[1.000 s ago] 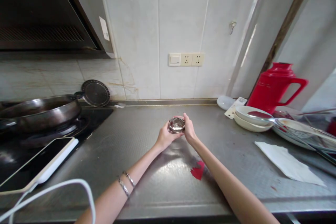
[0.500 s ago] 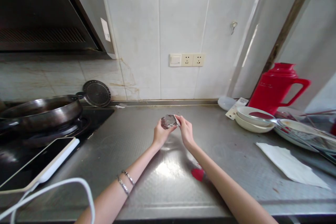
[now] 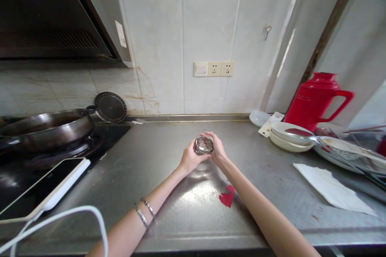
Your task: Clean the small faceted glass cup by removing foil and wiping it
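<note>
A small round, shiny see-through container [image 3: 203,145], perhaps a glass cup or jar, is held over the middle of the steel counter. My left hand [image 3: 190,158] curls around its left side, thumb along the near edge. Against its right side is my right hand [image 3: 217,148], its fingers wrapped over the far edge. The container's lower part is hidden by the hands. A red heart-shaped piece [image 3: 227,196] with a jagged edge lies on the counter, left of my right forearm. Two silver bracelets [image 3: 144,212] circle my left forearm.
At the left are a pan [image 3: 48,128] on the black stove and a phone [image 3: 45,188] with a white cable [image 3: 87,208]. To the right stand stacked bowls [image 3: 289,142], a red thermos jug [image 3: 313,100] and plates; a white paper sheet [image 3: 331,188] lies in front.
The container has moved slightly right and toward me. My right hand has gone from pinching at its right edge to wrapping around that side. More of the red heart shows.
</note>
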Available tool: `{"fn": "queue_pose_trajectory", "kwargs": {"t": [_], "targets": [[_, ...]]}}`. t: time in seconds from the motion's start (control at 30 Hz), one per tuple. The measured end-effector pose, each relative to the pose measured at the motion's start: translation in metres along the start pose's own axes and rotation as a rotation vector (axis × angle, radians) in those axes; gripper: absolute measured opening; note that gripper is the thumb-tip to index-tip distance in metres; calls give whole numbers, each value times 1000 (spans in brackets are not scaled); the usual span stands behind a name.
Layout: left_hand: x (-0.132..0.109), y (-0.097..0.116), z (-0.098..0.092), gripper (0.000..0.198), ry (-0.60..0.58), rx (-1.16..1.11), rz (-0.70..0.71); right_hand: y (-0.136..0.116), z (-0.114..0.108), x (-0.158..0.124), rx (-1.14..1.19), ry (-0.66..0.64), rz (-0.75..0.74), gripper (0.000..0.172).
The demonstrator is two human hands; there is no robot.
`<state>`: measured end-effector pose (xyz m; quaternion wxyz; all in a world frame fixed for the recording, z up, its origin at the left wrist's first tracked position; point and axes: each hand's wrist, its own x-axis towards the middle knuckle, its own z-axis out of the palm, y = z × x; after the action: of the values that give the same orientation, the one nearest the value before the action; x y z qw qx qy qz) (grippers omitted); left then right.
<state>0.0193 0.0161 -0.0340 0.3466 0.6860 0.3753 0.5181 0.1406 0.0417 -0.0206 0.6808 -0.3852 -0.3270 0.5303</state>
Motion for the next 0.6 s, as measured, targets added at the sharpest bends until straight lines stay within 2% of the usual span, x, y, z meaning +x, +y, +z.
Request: {"fn": "queue_pose_trajectory", "kwargs": {"t": [0.13, 0.2, 0.3, 0.43, 0.53, 0.6], "targets": [[2, 0, -4, 63, 76, 48, 1, 3, 2, -2, 2, -150, 115, 37], [3, -3, -4, 68, 140, 77, -22, 9, 5, -2, 24, -154, 112, 36], [4, -12, -2, 78, 196, 73, -63, 19, 9, -1, 43, -90, 54, 33], [5, -22, -2, 98, 82, 4, -68, 22, 2, 7, -12, -2, 15, 36], [7, -18, -6, 79, -96, -78, 8, 11, -8, 15, -22, -3, 46, 38], [9, -12, -9, 65, -171, -133, 26, 3, -12, 18, -31, -16, 72, 39]]}}
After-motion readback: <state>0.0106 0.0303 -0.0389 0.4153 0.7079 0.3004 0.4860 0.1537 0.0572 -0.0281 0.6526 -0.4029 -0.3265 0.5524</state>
